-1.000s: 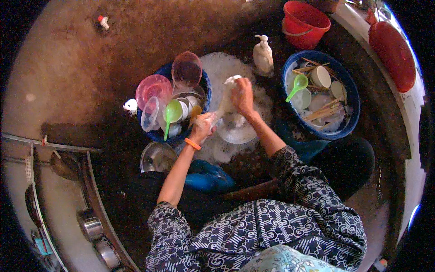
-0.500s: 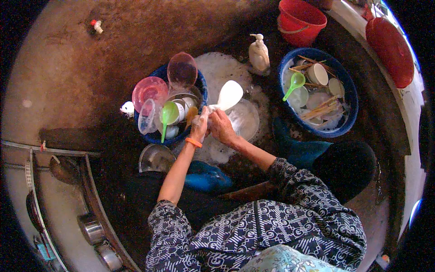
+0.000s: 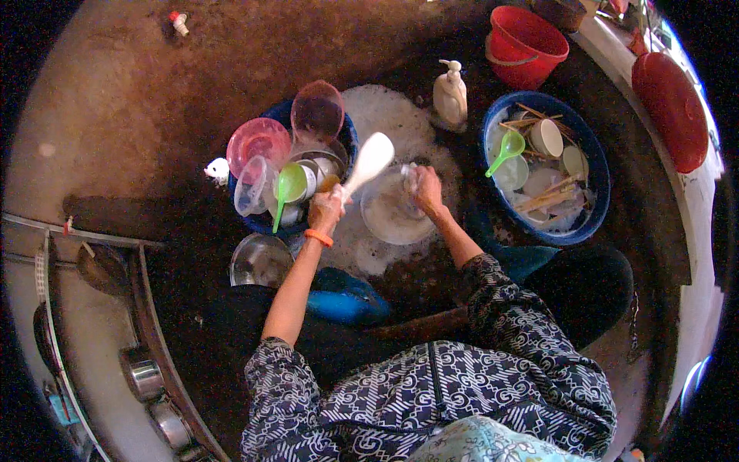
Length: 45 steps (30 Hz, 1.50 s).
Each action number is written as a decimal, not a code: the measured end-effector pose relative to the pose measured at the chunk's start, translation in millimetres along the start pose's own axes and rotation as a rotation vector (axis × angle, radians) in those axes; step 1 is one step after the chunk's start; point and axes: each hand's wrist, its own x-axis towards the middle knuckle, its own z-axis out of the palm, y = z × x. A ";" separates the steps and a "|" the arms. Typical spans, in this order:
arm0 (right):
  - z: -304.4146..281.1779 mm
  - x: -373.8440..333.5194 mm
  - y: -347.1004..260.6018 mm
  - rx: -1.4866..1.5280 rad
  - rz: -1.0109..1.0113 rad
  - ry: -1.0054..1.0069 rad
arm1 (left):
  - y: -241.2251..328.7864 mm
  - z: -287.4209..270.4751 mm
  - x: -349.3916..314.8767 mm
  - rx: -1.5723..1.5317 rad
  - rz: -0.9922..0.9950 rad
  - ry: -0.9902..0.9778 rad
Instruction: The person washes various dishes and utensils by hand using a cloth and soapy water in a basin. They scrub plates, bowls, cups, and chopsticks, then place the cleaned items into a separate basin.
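My left hand [image 3: 326,209] is closed round the handle of a white rice paddle [image 3: 375,156], its broad end pointing up and to the right. Over the rim of a clear bowl of soapy water [image 3: 389,219], my right hand [image 3: 426,189] grips a whitish soapy wad [image 3: 410,177] whose kind is hard to make out. Just left of the paddle stands a blue tub [image 3: 352,142] heaped with dishes. In it are a green ladle [image 3: 290,183], a pink strainer basket [image 3: 259,143], a pinkish clear bowl [image 3: 318,110] and a clear plastic container [image 3: 252,186].
To the right, a second blue tub [image 3: 603,185] holds cups, chopsticks and a green ladle [image 3: 508,148] in suds. A pump bottle [image 3: 449,96] and red bucket [image 3: 526,50] stand beyond. A metal bowl [image 3: 260,260] lies near my left forearm. Foam [image 3: 385,108] covers part of the floor.
My hands, together on the paddle before, have parted. The right has moved to the right over the clear bowl; the left keeps the paddle, now lower and more tilted.
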 end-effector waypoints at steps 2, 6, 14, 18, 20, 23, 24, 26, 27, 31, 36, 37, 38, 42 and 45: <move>16.8 -21.1 23.0 -0.220 -0.263 0.103 | -2.7 -6.3 10.1 -0.042 0.089 0.078; 41.9 -40.6 53.2 -0.222 -0.095 -0.503 | -1.2 -3.7 12.2 0.117 0.309 0.127; -14.2 14.7 -22.4 0.103 -0.024 -0.095 | -5.7 8.2 -1.9 -0.189 0.183 -0.043; -35.1 38.4 -68.7 0.526 0.017 0.120 | -1.6 16.1 -2.9 0.072 0.474 0.058; -29.1 37.6 -73.4 0.590 -0.135 0.105 | 3.9 26.6 -6.6 0.125 0.630 0.192; -8.1 21.1 -68.4 0.002 -0.228 -0.033 | 9.1 36.0 -16.0 -0.009 0.406 0.097; -0.5 11.1 -67.4 0.010 -0.170 -0.155 | 9.1 37.1 -18.6 0.048 0.399 0.147; 13.2 -7.4 -73.5 0.033 -0.294 -0.132 | 7.3 33.7 -17.9 -0.025 0.259 0.139; 18.2 -16.4 -79.7 0.036 -0.307 -0.166 | 5.1 30.7 -15.4 -0.069 0.190 0.133; 26.5 -47.4 -119.3 0.326 -0.233 -0.225 | -2.9 18.2 7.2 0.026 0.203 0.406; 16.4 -63.4 -142.8 0.303 -0.577 -0.331 | 0.7 10.5 7.1 -0.124 0.216 0.327; 13.2 -61.4 -142.3 0.351 -0.600 -0.264 | 5.6 8.7 2.6 -0.083 0.213 0.309; 9.6 -55.8 -140.3 0.365 -0.594 -0.229 | 12.5 6.9 -1.6 -0.043 0.213 0.291; -5.3 -22.8 -122.8 0.305 -0.434 -0.051 | 31.1 1.5 -18.0 0.159 0.451 0.375; -20.2 2.5 -97.9 0.238 -0.248 0.085 | 25.6 -4.7 -15.2 0.109 0.235 0.180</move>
